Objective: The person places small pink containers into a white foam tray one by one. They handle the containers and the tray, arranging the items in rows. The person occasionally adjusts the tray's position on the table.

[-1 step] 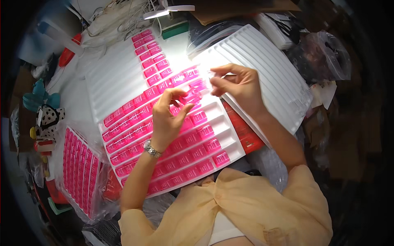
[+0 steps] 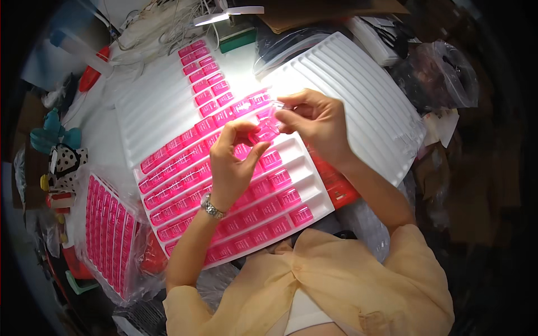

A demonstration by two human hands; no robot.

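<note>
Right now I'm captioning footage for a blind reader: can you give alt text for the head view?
Two bare hands, left hand and right hand, together hold a small translucent pink plastic piece above a white ridged plastic tray whose rows are mostly filled with similar pink pieces. An empty white ridged tray lies to the right, and a bagged tray of pink pieces to the left.

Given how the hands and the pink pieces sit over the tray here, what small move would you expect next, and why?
Probably lowering the small pink piece into the free stretch of a tray groove just below. Both the left hand and right hand pinch it above the tray, whose other grooves are mostly packed with pink pieces while the right ends stay bare.
</note>
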